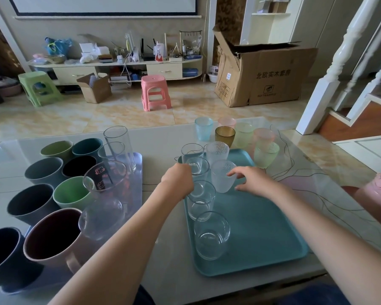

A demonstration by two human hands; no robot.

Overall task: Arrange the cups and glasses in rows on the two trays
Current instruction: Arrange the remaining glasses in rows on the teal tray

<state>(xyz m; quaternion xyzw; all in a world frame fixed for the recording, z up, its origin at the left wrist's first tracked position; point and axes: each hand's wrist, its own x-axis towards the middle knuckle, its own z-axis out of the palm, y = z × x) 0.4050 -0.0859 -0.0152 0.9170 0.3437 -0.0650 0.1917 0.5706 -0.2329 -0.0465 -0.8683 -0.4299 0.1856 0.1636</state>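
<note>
1. The table (163,137) fills the lower half of the view, with a glossy pale top that carries two trays, and a tiled floor lies beyond it.
2. The teal tray (262,227) lies at centre right. A column of four clear glasses runs along its left edge, from the far clear glass (192,153) to the near clear glass (211,235).
3. The clear tray (136,172) lies on the left, with a row of tall glasses along its right side, among them a printed glass (105,179). Two rows of opaque cups stand left of these, such as the pink cup (53,236) and the green cup (72,192).
4. The left forearm reaches up from the bottom edge. The left hand (178,180) is curled at the left edge of the teal tray, its fingers closed around the rim of the second clear glass (196,167).
5. The right forearm comes in from the lower right. The right hand (253,180) is spread half open, palm down, fingers pointing left, its fingertips (231,173) at the rim of a frosted glass (222,176) on the tray; I cannot tell whether they grip it.
6. A second frosted glass (217,151) stands just behind it.
7. Off the tray, at the far right of the table, stand small coloured glasses: a blue glass (204,128), an amber glass (224,136) and a pale green glass (265,154).
</note>
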